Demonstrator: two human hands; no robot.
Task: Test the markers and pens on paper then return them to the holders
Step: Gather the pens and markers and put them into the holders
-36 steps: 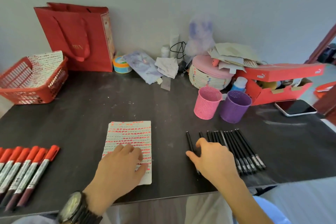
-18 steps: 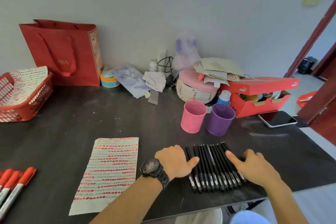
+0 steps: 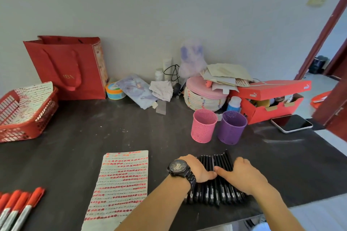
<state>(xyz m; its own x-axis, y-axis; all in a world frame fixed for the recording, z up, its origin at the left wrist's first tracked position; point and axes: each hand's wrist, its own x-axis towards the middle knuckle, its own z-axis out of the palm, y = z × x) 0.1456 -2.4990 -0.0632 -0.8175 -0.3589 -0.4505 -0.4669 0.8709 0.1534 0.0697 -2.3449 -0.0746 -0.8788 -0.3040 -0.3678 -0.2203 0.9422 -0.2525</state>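
Many black pens (image 3: 219, 159) on a dusty dark table (image 3: 93, 137), pale wall (image 3: 169, 15) behind.

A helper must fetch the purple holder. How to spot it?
Find the red shoebox at the right rear of the table. The purple holder stands before it. Colour sets it apart: the pink holder at its left is otherwise alike.

Not much to read here tbh. The red cardboard shoebox (image 3: 272, 89) at 2 o'clock on the table has a white Puma wordmark and cat logo on its lid edge. The tall red paper gift bag (image 3: 62, 62) at 10 o'clock has small gold letters ending "BA", the rest too faint. The white paper sheet (image 3: 120, 187) at 6 o'clock only carries red dashes.
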